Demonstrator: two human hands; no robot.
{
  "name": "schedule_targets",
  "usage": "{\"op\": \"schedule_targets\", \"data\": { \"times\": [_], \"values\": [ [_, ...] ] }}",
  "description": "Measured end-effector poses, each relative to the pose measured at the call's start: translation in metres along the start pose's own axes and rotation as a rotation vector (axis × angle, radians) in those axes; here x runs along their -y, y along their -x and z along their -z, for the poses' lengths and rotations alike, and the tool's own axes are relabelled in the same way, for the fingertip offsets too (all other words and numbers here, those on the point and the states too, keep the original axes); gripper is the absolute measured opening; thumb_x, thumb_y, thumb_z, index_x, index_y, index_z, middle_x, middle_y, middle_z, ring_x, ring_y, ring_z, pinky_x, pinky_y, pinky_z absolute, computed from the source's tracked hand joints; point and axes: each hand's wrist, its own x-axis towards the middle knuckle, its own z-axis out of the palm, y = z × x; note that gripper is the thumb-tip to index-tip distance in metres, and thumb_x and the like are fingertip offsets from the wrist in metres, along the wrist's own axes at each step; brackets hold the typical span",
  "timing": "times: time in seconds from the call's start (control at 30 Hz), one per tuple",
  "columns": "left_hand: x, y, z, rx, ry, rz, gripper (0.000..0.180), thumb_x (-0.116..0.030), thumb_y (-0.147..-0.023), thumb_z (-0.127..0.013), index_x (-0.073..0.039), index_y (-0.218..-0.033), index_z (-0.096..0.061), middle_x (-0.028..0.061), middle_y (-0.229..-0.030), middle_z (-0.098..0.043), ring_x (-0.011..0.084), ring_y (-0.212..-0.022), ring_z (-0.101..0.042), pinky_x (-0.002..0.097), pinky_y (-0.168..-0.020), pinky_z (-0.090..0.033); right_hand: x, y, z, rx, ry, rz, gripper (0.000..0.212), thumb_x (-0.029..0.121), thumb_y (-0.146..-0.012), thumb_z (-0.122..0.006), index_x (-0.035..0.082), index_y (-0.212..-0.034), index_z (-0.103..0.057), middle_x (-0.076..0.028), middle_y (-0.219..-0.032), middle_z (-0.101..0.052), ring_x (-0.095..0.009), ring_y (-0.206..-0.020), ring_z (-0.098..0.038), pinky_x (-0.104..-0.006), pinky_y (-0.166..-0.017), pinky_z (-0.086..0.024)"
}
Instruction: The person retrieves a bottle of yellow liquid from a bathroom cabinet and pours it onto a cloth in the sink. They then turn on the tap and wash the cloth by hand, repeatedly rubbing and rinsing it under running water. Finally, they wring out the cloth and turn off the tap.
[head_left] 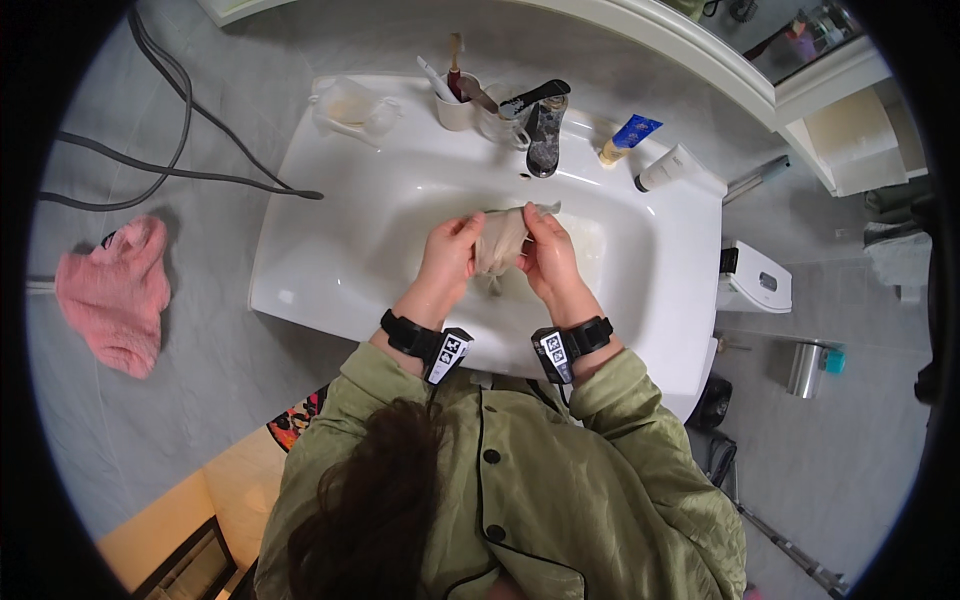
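Observation:
Over the basin of the white sink (325, 245), my left hand (445, 262) and my right hand (553, 258) hold a thin, wet-looking, pale beige cloth (500, 243) stretched between them. Each hand pinches one side of it between thumb and fingers. Its lower end hangs loose and bunched toward the basin, and a greyish tip sticks out beyond my right fingers. Cloudy whitish water (588, 240) lies in the basin below. I cannot make out exactly what kind of cloth it is. Both wrists wear black straps with small devices.
Behind the basin stand a dark faucet (545, 140), a cup (457, 113) with toothbrushes and a clear mug (500, 130). A blue-and-yellow tube (630, 138) and a white tube (668, 168) are at right. A translucent soap dish (352, 110) sits back left; a grey hose (240, 178) reaches the left rim.

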Motion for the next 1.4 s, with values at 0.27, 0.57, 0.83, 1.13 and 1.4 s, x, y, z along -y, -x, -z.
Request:
{"op": "schedule_targets", "data": {
  "times": [0.27, 0.57, 0.83, 1.13, 1.4],
  "values": [
    [0.002, 0.007, 0.004, -0.199, -0.682, -0.913, 0.019, -0.016, -0.089, -0.061, 0.002, -0.096, -0.061, 0.0039, -0.093, -0.064, 0.0106, -0.081, -0.056, 0.0236, -0.074, -0.045, 0.006, 0.006, 0.003, -0.308, 0.718, 0.744, 0.021, 0.022, -0.089, -0.062, 0.003, -0.082, -0.058, 0.000, -0.081, -0.057, -0.010, -0.071, -0.049, -0.0223, -0.068, -0.042],
    [0.009, -0.006, 0.007, 0.141, -0.181, -0.316, 0.037, -0.019, -0.095, -0.050, 0.001, -0.126, -0.046, 0.0071, -0.128, -0.049, 0.0122, -0.113, -0.046, 0.0265, -0.096, -0.036, -0.003, -0.004, -0.004, -0.106, -0.020, 0.194, 0.027, 0.019, -0.091, -0.059, 0.003, -0.112, -0.052, 0.001, -0.079, -0.056, -0.007, -0.073, -0.052, -0.0236, -0.061, -0.044],
    [0.070, -0.056, 0.018, -0.142, -0.327, -0.254, 0.042, -0.023, -0.094, -0.052, 0.002, -0.127, -0.045, 0.0069, -0.113, -0.055, 0.0136, -0.099, -0.052, 0.0266, -0.087, -0.042, -0.075, -0.070, 0.034, -0.394, 0.437, 0.302, 0.021, 0.018, -0.089, -0.061, 0.005, -0.104, -0.058, -0.002, -0.080, -0.062, -0.010, -0.069, -0.056, -0.0238, -0.060, -0.045],
    [0.075, -0.068, 0.007, -0.165, 0.187, 0.240, 0.034, -0.037, -0.094, -0.049, -0.005, -0.101, -0.056, 0.0042, -0.087, -0.059, 0.0138, -0.073, -0.055, 0.0277, -0.064, -0.047, -0.071, -0.044, -0.003, -0.313, 1.036, 0.550, 0.034, 0.026, -0.091, -0.053, -0.002, -0.073, -0.057, -0.023, -0.065, -0.057, -0.039, -0.060, -0.057, -0.0421, -0.056, -0.045],
    [0.059, -0.070, 0.002, -0.112, 0.156, 0.260, 0.042, -0.046, -0.097, -0.036, -0.010, -0.102, -0.056, 0.0019, -0.094, -0.060, 0.0145, -0.084, -0.056, 0.0298, -0.072, -0.047, -0.050, -0.049, -0.015, -0.291, 1.095, 0.553, 0.038, 0.028, -0.092, -0.047, 0.001, -0.066, -0.055, -0.025, -0.062, -0.057, -0.043, -0.060, -0.057, -0.0497, -0.057, -0.046]
  ]
}}
